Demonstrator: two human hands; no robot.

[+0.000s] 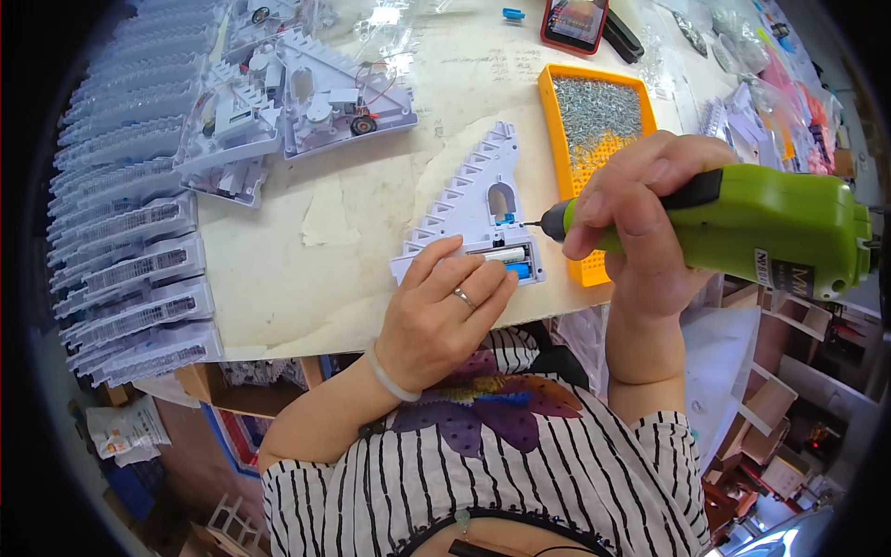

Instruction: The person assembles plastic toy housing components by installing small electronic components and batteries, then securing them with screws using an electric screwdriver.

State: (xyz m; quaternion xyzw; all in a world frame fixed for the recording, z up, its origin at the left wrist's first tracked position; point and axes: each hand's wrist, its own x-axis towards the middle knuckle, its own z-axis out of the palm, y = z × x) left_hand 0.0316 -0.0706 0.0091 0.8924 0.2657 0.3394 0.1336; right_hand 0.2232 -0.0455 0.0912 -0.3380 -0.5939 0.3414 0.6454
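My right hand [640, 223] is wrapped round a green and black electric screwdriver [775, 227]. The tool lies nearly level, its thin bit pointing left at a white stair-edged plastic housing [464, 206]. Bit and housing look very close; whether they touch I cannot tell. My left hand [436, 311] lies over the housing's near edge, fingers stretched out and resting on it. Beside those fingertips, an open battery bay holds a white battery [503, 254] and a blue one [518, 271]. Above the bay, a small blue piece [506, 219] sits below an arched opening. My left fingers hide part of the bay.
Right of the housing stands an orange tray [549, 121] of small screws. Similar housings [348, 116] with motors and wires lie at the far left. A long row of white stair-edged parts [139, 251] lines the left edge. A phone [574, 23] lies at the back.
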